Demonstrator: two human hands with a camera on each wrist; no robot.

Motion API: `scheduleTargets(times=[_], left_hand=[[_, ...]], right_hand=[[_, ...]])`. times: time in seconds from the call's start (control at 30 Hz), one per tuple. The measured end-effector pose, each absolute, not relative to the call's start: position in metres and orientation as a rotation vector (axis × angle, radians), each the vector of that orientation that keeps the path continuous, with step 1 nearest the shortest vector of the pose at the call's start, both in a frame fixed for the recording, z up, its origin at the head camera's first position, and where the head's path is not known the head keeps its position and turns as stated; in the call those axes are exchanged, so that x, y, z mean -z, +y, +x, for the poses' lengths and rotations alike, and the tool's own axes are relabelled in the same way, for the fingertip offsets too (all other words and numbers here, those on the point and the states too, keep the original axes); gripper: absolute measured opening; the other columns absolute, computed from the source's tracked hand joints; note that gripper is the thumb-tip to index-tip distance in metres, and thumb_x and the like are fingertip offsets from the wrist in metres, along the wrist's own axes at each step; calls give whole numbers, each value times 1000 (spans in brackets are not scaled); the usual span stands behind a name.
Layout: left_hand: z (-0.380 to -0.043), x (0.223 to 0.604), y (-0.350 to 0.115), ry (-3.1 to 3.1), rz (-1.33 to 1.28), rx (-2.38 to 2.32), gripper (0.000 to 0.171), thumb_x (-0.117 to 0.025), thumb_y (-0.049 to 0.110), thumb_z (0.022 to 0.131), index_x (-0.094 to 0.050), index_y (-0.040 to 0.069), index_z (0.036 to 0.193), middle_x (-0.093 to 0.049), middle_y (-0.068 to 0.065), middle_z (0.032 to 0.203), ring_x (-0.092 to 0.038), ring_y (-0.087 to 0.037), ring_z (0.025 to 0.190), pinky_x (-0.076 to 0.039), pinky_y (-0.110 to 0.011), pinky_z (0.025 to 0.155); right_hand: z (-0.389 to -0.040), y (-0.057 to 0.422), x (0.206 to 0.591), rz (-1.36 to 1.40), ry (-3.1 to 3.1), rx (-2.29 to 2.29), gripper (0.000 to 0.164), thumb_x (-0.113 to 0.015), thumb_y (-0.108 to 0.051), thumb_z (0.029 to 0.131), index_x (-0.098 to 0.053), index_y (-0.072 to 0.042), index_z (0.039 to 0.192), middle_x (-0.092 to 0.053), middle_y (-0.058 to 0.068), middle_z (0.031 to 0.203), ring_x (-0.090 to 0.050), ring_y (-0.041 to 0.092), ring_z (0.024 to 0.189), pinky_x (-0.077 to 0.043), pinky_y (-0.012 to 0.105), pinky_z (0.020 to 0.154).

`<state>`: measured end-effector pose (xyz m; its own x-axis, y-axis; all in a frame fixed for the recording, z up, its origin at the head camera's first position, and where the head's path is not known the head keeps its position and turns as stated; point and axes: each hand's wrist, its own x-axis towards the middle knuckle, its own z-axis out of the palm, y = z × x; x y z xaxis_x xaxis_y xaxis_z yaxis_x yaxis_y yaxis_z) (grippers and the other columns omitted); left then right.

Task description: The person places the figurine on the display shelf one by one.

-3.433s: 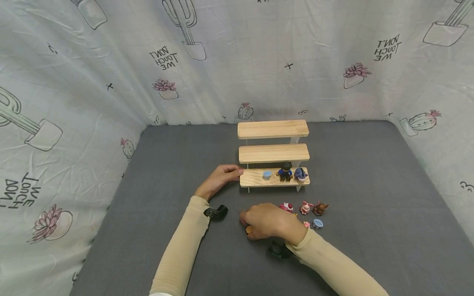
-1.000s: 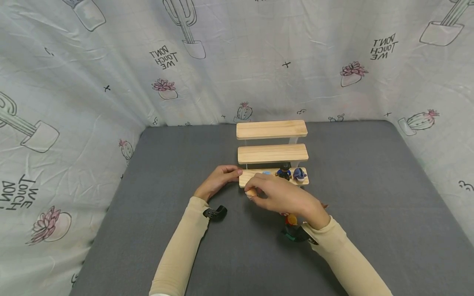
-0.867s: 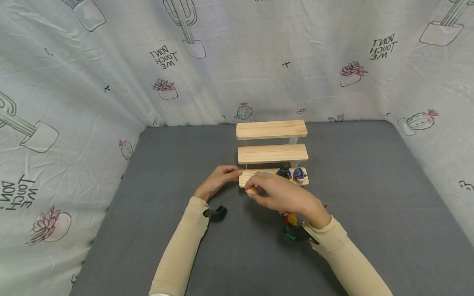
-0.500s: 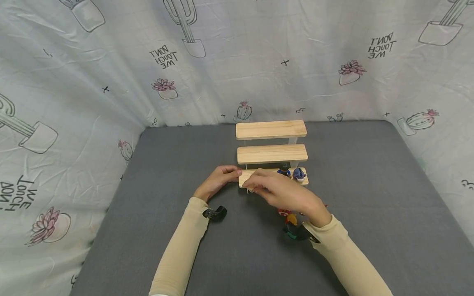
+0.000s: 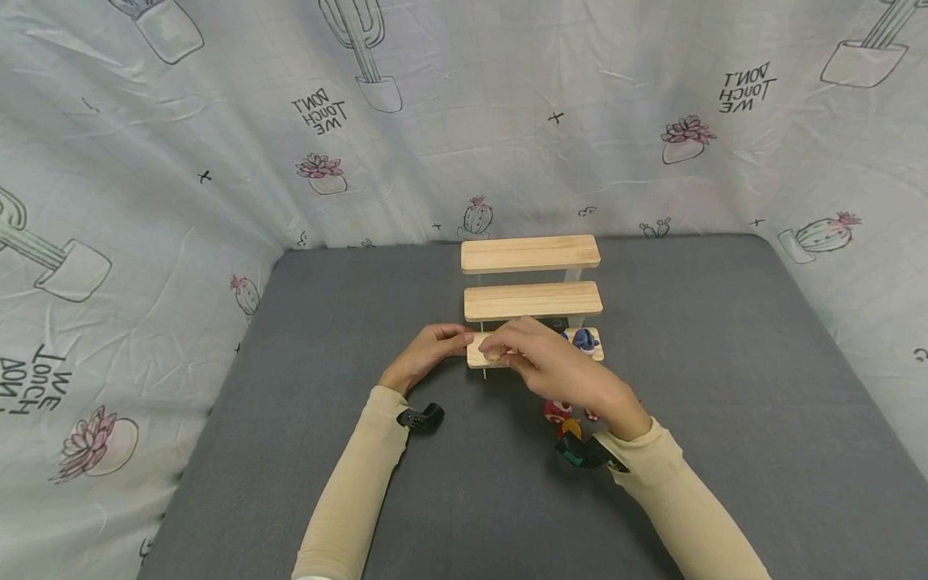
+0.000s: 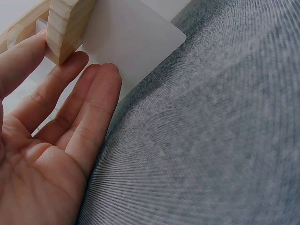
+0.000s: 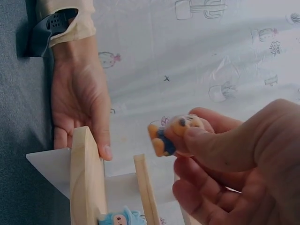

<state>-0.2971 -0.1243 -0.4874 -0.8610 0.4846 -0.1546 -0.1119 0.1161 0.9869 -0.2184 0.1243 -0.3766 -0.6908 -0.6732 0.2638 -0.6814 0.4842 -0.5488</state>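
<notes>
A three-tier wooden display stand [image 5: 532,302] stands on the grey tabletop. My left hand [image 5: 429,356] pinches the left end of its lowest board [image 6: 65,30], thumb above and index finger beneath. Over that board, my right hand [image 5: 558,366] holds a small toy figurine [image 7: 164,140], tan-orange with blue on its body, between thumb and index finger. The figurine is tilted and apart from the wood. On the lowest board are a light blue figurine [image 7: 123,218], a dark blue figurine [image 5: 584,341] and a black-haired figure mostly behind my right hand.
In front of the stand, a red-and-white toy [image 5: 557,411] and an orange toy [image 5: 569,428] lie close to my right wrist, which partly covers other toys. A white printed curtain [image 5: 406,185] hangs behind the table.
My right hand has picked the figurine off the tabletop and carried it forward to the lowest board, rising slightly in the last half second. The left hand has stayed at the board's end.
</notes>
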Motion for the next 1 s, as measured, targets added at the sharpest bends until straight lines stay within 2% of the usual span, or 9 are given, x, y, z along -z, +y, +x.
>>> scheduleTargets(times=[0.3,0.6,1.0], left_hand=[[-301,485,-127,1959,361,-1776,28,-61,21,103,-70,-1,117,-69,-9,121,-69,-9,105,-55,-36,103],[-304,483,-128,1956,378,-1769,34,-61,21,103,-66,-7,122,-70,-5,119,-70,-10,104,-55,-36,102],[-304,482,-127,1954,398,-1773,29,-61,22,103,-70,-2,117,-70,-7,118,-69,-11,106,-55,-37,103]], right_hand=[[-230,120,380,1146,-2616,-1061,25,-65,-3,97,-68,-12,120,-66,0,108,-58,15,101,-50,35,82],[-239,117,386,1091,-2593,-1056,27,-68,-2,94,-69,-10,120,-69,3,109,-61,20,102,-49,39,84],[-242,114,394,1073,-2641,-911,27,-68,-2,95,-70,-12,120,-71,3,113,-63,23,106,-52,42,92]])
